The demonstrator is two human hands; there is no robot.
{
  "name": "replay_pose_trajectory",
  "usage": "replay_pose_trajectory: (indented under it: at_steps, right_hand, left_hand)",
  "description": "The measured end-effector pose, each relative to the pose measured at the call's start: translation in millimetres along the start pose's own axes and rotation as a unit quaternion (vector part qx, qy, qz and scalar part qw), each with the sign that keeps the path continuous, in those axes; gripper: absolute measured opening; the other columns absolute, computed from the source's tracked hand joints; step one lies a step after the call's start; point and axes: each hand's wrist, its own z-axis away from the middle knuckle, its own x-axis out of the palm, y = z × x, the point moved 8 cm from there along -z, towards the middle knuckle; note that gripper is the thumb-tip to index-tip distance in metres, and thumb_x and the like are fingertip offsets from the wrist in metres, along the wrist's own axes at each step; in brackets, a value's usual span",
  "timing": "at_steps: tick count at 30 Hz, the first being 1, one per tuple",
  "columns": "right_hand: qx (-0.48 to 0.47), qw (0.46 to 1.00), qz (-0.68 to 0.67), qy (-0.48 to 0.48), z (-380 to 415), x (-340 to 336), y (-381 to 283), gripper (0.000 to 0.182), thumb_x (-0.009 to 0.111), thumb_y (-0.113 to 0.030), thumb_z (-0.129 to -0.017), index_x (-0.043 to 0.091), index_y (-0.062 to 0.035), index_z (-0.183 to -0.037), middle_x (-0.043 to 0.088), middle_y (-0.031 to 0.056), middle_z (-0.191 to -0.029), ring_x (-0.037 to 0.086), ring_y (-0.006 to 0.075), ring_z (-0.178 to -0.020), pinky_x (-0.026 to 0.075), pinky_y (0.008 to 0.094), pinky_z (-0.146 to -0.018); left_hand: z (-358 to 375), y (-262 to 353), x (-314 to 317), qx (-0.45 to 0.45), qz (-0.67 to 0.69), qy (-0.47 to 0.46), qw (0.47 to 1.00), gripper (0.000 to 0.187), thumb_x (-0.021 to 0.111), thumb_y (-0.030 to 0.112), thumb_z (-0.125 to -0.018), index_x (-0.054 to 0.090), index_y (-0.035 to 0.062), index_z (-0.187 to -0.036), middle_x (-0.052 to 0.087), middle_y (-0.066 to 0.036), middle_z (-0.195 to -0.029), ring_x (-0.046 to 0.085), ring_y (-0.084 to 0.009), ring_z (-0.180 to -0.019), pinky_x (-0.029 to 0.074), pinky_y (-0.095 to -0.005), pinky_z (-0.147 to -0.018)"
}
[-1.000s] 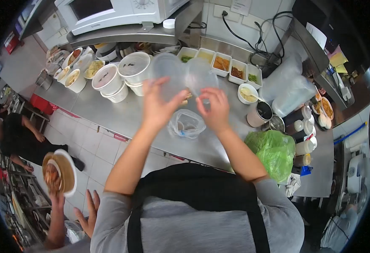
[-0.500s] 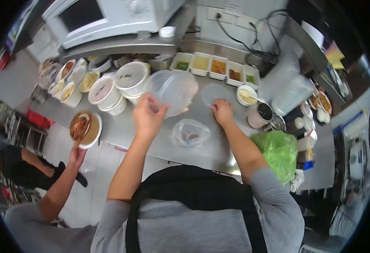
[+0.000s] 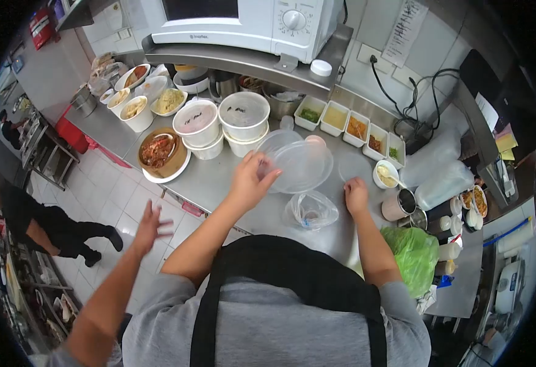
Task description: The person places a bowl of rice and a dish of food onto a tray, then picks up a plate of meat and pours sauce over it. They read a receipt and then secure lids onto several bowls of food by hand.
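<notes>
My left hand point(image 3: 249, 181) is closed on the edge of a clear round plastic lid point(image 3: 304, 168), held over the steel counter. Another translucent round piece overlaps it behind. The fingers of my right hand point(image 3: 357, 194) are curled together at the near edge of a second clear disc point(image 3: 353, 166), which looks like a flat lid on the counter. Between my forearms sits a crumpled clear plastic bag point(image 3: 312, 211) with something small inside.
White lidded tubs point(image 3: 243, 116) stand stacked at the back left. Beside them, a plate with a bowl of reddish food point(image 3: 158, 150) rests near the counter edge. Topping trays point(image 3: 356, 128) line the back; a green bag point(image 3: 410, 260) lies right. A co-worker's open hand point(image 3: 150, 229) reaches in from the left.
The co-worker has set the plate with reddish food on the counter and let go. My view has turned left. My left hand still holds its lid; my right hand stays at the disc's edge.
</notes>
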Motion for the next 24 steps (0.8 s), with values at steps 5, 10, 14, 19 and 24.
replay_pose_trajectory:
  at_steps: [5, 10, 14, 19, 24]
  right_hand:
    - [-0.012, 0.998, 0.034, 0.061, 10.6, -27.3, -14.9, 0.019, 0.067, -0.006, -0.075, 0.061, -0.0061, -0.093, 0.059, 0.0141, -0.098, 0.053, 0.0369, -0.094, 0.045, 0.0437, -0.081]
    - [0.032, 0.997, 0.072, 0.003, 17.7, -26.0, 3.6, 0.011, 0.062, -0.005, -0.079, 0.058, -0.0064, -0.090, 0.059, 0.0147, -0.097, 0.053, 0.0377, -0.092, 0.045, 0.0437, -0.079]
    - [0.077, 0.995, 0.032, 0.054, 21.1, -51.7, -9.1, 0.006, 0.057, -0.008, -0.086, 0.055, -0.0056, -0.091, 0.059, 0.0159, -0.093, 0.056, 0.0387, -0.086, 0.046, 0.0461, -0.074]
    - [0.225, 0.955, -0.113, 0.157, 14.5, -82.3, -21.6, 0.004, 0.052, -0.012, -0.093, 0.053, -0.0078, -0.096, 0.063, 0.0169, -0.098, 0.064, 0.0307, -0.083, 0.048, 0.0429, -0.071]
    - [0.110, 0.812, -0.509, 0.263, -47.9, -201.1, -107.9, 0.012, 0.044, -0.018, -0.101, 0.043, -0.0063, -0.102, 0.064, 0.0172, -0.106, 0.067, 0.0237, -0.077, 0.055, 0.0338, -0.069]
  left_hand:
    - [11.2, -36.1, -35.3, -0.088, -0.009, 0.038, 0.995, 0.013, 0.068, 0.012, -0.085, 0.061, 0.0016, -0.090, 0.057, -0.005, -0.084, 0.053, -0.0121, -0.068, 0.044, -0.0247, -0.060]
    - [21.8, -73.9, -38.4, -0.170, -0.016, -0.002, 0.985, 0.016, 0.066, 0.015, -0.086, 0.060, -0.0001, -0.089, 0.059, -0.010, -0.082, 0.056, -0.0157, -0.065, 0.046, -0.0295, -0.060]
    - [43.6, -98.5, -19.0, -0.222, -0.072, -0.140, 0.962, 0.020, 0.066, 0.011, -0.084, 0.057, 0.0009, -0.099, 0.063, -0.013, -0.091, 0.063, -0.0199, -0.075, 0.048, -0.0326, -0.066]
    - [73.6, -138.8, -17.0, -0.101, -0.143, -0.046, 0.983, 0.063, 0.063, 0.007, -0.079, 0.039, 0.0028, -0.137, 0.048, -0.027, -0.129, 0.046, -0.0425, -0.117, 0.036, -0.0450, -0.102]
    - [110.3, -195.5, -63.2, -0.123, -0.092, 0.207, 0.966, 0.058, 0.061, 0.004, -0.081, 0.038, -0.0016, -0.134, 0.044, -0.022, -0.130, 0.039, -0.0344, -0.122, 0.030, -0.0443, -0.103]
